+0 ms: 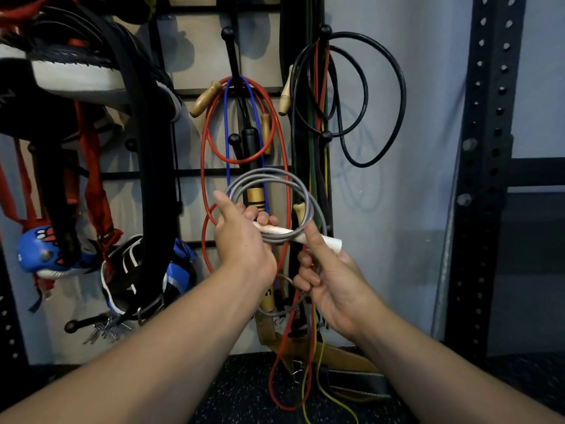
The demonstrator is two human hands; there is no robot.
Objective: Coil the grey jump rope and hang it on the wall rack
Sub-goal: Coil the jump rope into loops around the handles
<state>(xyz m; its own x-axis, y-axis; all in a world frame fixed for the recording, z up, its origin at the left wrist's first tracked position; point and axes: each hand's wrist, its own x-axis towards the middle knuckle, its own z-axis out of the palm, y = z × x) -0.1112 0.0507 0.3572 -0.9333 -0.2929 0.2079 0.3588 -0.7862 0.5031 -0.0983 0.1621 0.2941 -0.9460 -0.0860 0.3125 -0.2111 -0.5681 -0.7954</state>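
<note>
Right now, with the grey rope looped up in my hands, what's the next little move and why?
Probably wind the last slack into the coil. The grey jump rope already forms loops over the white handle held by the left hand, but a loose length still trails below the right hand, so it isn't ready for a peg.

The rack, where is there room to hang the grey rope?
The peg under the red rope's top loop looks bare, though red and blue cords crowd round it. The low peg at the left has only keys behind its knob. The top right peg is packed with black rope and bands. Both hands, left and right, grip the grey rope.
</note>
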